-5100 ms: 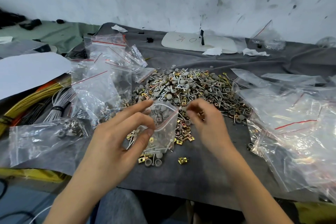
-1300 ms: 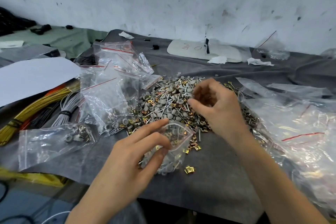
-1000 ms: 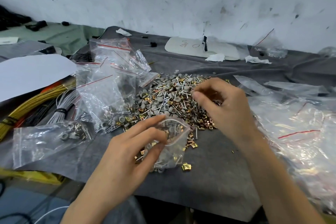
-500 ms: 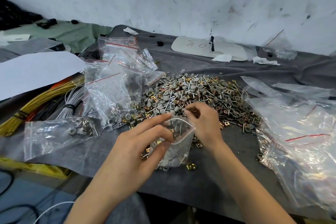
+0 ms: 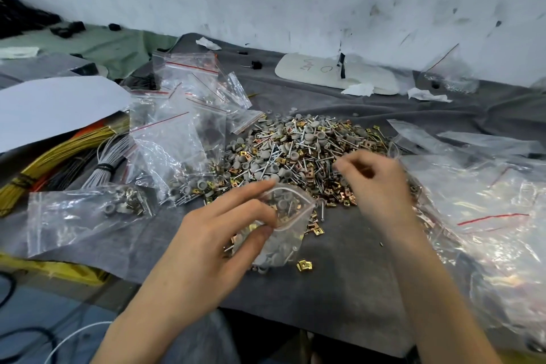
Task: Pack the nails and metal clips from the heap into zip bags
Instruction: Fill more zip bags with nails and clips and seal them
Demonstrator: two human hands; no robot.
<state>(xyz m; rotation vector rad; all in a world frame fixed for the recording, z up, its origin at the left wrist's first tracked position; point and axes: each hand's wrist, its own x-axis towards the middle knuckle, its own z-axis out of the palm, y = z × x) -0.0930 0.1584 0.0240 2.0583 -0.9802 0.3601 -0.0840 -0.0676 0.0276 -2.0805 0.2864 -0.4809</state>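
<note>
Head view: left hand (image 5: 206, 248), pinch on zip bag (image 5: 288, 235); blurred right hand (image 5: 381, 186) over heap (image 5: 295, 151), grip unclear.

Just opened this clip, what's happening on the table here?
A person is bagging small hardware on a grey cloth. The left hand grips a small zip bag and holds its mouth open; the bag is partly filled with grey-capped nails and gold clips. The right hand hovers over the heap with fingers curled, too blurred to tell if it pinches anything. A second bag with parts lies at the left, near a stack of empty bags.
</note>
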